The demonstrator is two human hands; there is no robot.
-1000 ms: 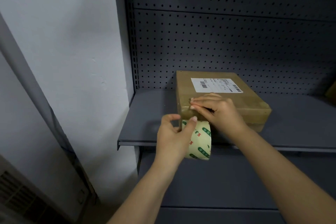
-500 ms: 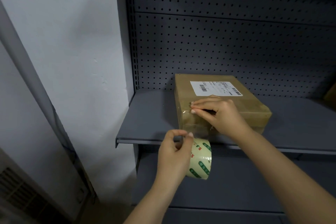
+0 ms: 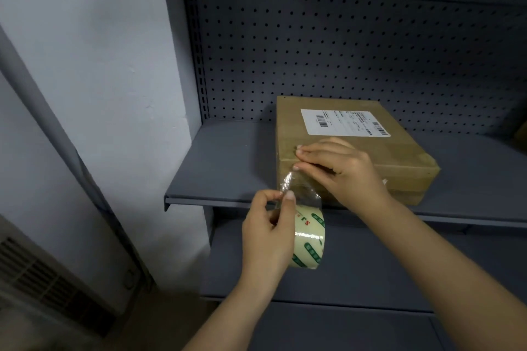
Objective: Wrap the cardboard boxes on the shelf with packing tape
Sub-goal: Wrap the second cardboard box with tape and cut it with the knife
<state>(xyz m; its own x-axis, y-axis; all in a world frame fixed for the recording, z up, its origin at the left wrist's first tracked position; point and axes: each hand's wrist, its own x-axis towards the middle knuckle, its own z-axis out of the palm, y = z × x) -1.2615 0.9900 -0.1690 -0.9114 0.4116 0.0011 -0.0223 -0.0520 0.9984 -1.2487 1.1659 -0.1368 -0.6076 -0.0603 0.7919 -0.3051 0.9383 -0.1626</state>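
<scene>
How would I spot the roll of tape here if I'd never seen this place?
Start at the grey metal shelf bearing a flat brown cardboard box. Just below its front edge, the left hand holds a pale tape roll; only it is round, glossy and green-printed.

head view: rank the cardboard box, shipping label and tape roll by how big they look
1. cardboard box: clearly largest.
2. shipping label and tape roll: look about alike. The roll is nearer the camera and partly hidden by the left hand, so I won't rank them.
</scene>
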